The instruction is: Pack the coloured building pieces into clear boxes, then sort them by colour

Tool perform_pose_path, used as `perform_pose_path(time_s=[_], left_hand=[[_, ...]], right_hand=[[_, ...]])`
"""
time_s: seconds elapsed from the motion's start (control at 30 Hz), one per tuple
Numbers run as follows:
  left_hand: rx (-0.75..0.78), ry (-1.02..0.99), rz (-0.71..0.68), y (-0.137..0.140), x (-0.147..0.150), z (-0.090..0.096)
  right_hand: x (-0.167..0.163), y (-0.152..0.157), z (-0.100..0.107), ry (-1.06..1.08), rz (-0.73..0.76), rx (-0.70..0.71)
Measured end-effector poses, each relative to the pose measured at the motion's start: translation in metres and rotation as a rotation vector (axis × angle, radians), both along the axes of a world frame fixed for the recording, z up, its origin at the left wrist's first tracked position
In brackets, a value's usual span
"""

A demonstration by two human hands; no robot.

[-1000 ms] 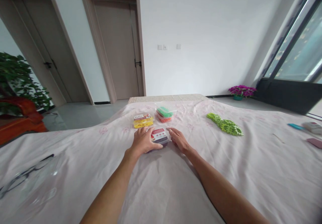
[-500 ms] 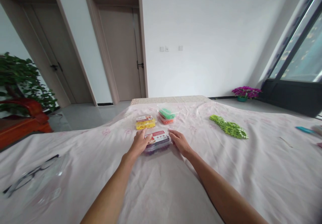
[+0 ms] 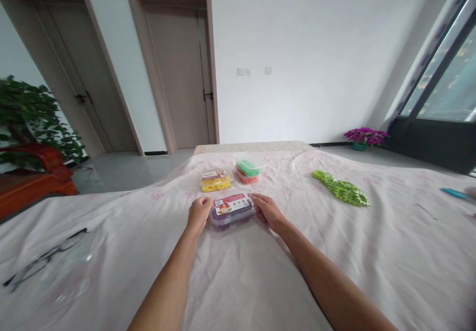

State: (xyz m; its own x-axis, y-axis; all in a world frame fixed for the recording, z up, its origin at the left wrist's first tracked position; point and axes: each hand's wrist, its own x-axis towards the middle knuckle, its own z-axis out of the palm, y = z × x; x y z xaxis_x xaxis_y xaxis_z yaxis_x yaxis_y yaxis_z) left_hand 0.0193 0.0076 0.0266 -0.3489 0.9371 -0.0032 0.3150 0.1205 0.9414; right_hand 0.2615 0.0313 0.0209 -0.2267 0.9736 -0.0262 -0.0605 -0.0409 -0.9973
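The purple container (image 3: pixel 231 215) was positioned on the pale cloth (image 3: pixel 238 286), centred between the two hands, with its labelled lid facing up. The left hand (image 3: pixel 198 215) was at the container's left side, thumb and curled fingers closed on the far left corner. The right hand (image 3: pixel 268 213) was at the opposite side, thumb and fingers closed on the far right corner. The fingertips were partly hidden; how firmly they pinched could not be told. The container's near edge faced the wearer, and a broad stretch of cloth extended from that edge back between the forearms.

Clearance at the far edge was small: the yellow container (image 3: pixel 216 183) stood just beyond it, slightly to the left. The clear container with green and orange contents (image 3: pixel 247 172) stood near the yellow one, to its right. Past these, the cloth reached its far border, where a beige strip (image 3: pixel 253 147) showed.

Lateral clearance was greater. To the right, a wide span of cloth separated the right hand from the green perforated piece (image 3: pixel 340 188). To the left, the glasses (image 3: pixel 46 259) lay well apart from the left hand, beside clear plastic packaging (image 3: pixel 72 286).
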Motion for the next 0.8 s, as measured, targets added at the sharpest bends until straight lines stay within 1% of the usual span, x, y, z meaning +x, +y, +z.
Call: perform_pose_path(time_s=[0.23,0.37,0.47,0.6,0.7,0.8], left_hand=[[0.04,-0.168,0.011,0.001,0.003,-0.005],[0.041,-0.261,0.0,0.002,0.005,-0.008],[0.013,-0.335,-0.028,0.001,0.004,-0.007],[-0.084,-0.426,-0.111,-0.005,-0.004,0.0],[-0.113,-0.491,-0.15,-0.01,-0.011,0.004],[-0.075,-0.568,-0.116,-0.014,-0.02,0.005]], right_hand=[[0.0,0.002,0.003,-0.001,0.034,0.029],[-0.001,0.003,0.002,0.014,0.014,0.016],[-0.003,0.003,-0.002,0.049,-0.021,-0.028],[-0.002,0.003,-0.007,0.099,-0.023,-0.067],[-0.001,0.0,-0.009,0.103,-0.002,-0.037],[-0.001,-0.004,-0.009,0.1,0.014,0.045]])
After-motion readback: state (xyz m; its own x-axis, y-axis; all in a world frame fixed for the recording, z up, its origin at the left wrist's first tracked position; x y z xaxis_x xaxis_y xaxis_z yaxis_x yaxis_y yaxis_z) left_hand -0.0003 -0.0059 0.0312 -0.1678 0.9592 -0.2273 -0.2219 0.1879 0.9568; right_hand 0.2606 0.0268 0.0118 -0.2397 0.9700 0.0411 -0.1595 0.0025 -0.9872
